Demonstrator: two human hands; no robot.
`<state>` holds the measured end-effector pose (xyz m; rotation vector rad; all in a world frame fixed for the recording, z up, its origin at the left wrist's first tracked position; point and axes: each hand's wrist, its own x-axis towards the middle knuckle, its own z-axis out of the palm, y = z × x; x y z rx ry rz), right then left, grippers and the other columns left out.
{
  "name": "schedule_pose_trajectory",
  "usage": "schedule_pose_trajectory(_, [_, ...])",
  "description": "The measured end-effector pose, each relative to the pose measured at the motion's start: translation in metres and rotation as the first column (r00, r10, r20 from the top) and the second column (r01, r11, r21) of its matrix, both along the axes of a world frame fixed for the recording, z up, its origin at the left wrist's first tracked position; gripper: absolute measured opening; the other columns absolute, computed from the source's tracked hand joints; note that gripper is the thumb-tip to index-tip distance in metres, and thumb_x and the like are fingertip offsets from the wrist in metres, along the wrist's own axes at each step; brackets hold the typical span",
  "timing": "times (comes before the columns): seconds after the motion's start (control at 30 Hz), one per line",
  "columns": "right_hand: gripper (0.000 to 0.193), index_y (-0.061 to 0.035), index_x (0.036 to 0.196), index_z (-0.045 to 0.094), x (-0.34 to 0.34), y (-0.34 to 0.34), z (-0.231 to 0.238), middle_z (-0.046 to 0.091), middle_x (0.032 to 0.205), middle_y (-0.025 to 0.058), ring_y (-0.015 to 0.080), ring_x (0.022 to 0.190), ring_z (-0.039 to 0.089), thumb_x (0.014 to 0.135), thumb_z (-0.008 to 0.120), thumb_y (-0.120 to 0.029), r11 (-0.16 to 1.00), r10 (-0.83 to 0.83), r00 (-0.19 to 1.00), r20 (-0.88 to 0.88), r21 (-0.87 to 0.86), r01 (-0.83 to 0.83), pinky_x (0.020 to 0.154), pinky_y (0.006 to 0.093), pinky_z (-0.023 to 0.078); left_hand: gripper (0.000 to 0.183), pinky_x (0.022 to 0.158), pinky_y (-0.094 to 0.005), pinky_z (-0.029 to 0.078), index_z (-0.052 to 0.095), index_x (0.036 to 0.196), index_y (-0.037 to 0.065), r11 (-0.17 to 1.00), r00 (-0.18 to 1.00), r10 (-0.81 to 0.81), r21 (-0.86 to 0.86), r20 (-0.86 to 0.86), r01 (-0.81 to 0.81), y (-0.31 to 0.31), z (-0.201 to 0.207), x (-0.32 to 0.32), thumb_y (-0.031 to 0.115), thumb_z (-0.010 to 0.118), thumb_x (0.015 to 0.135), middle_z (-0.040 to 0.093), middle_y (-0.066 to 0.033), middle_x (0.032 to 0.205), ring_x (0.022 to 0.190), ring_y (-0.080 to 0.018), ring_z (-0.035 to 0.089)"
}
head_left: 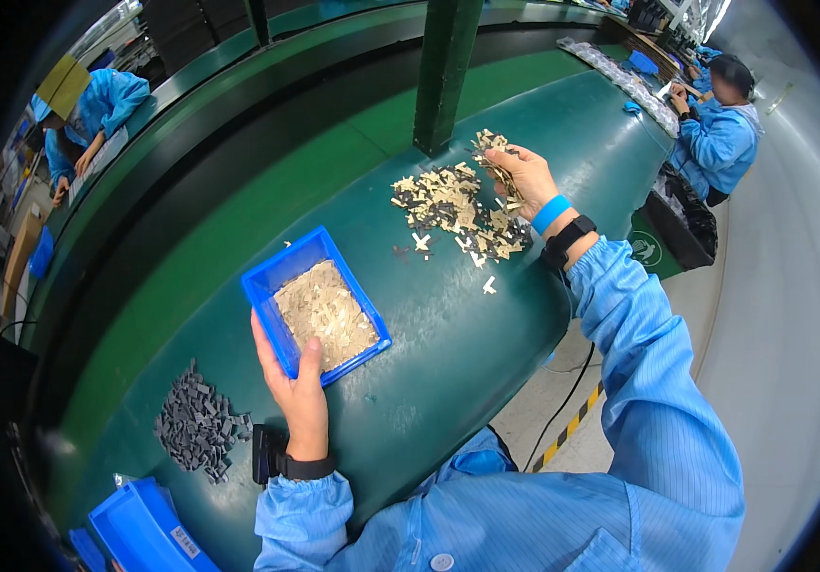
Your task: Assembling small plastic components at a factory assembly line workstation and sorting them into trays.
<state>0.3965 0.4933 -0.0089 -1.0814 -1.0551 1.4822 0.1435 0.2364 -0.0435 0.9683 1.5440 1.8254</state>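
Observation:
My left hand (293,389) grips the near left side of a blue plastic bin (262,286), its thumb over the rim. Inside the bin lies a layer of small flat beige pieces (326,315). Farther right, my right hand (524,179) is closed around a clump of small beige and black pieces (494,151), some poking out past the fingers. That hand is at the right edge of a loose pile of mixed beige and black pieces (438,198) on the green table (429,334). A few pale cross-shaped pieces (489,285) lie apart from the pile.
A heap of small dark grey pieces (198,419) sits at the left of the table. Another blue bin (148,529) stands at the lower left. A dark green post (446,76) rises behind the pile. Co-workers in blue sit at far left (110,100) and far right (722,133).

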Motion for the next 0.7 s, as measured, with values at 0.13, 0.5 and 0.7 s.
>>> schedule_pose_trajectory(0.13, [0.013, -0.005, 0.087, 0.059, -0.008, -0.019, 0.01, 0.06, 0.072, 0.001, 0.0083, 0.055, 0.054, 0.078, 0.067, -0.011, 0.999, 0.042, 0.999, -0.027, -0.01, -0.043, 0.043, 0.0226, 0.043, 0.074, 0.102, -0.0326, 0.028, 0.018, 0.14, 0.004, 0.999, 0.996, -0.041, -0.006, -0.078, 0.041, 0.001, 0.001, 0.001, 0.013, 0.062, 0.081, 0.035, -0.0147, 0.134, 0.12, -0.023, 0.038])
schedule_pose_trajectory(0.5, [0.014, -0.0087, 0.088, 0.057, -0.065, -0.124, 0.041, 0.062, 0.078, 0.0011, 0.0071, 0.061, 0.058, 0.079, 0.066, -0.015, 0.946, 0.305, 0.949, -0.086, -0.086, -0.312, 0.045, 0.0205, 0.043, 0.119, 0.109, -0.0436, 0.011, -0.002, 0.141, 0.004, 0.999, 0.736, 0.036, -0.005, -0.676, -0.054, -0.059, 0.008, -0.005, 0.034, 0.08, 0.06, 0.0, -0.023, 0.145, 0.135, -0.0357, 0.003])
schedule_pose_trajectory(0.7, [0.013, -0.0048, 0.086, 0.059, -0.126, -0.212, 0.047, 0.062, 0.075, 0.003, 0.0077, 0.056, 0.056, 0.078, 0.067, -0.012, 0.826, 0.486, 0.849, -0.207, -0.209, -0.524, 0.044, 0.0205, 0.044, 0.139, 0.108, -0.0481, 0.012, -0.015, 0.139, 0.007, 0.997, 0.588, -0.074, -0.081, -0.806, 0.015, -0.128, 0.0, -0.004, 0.036, 0.086, 0.048, -0.011, -0.0202, 0.145, 0.134, -0.0389, 0.004])
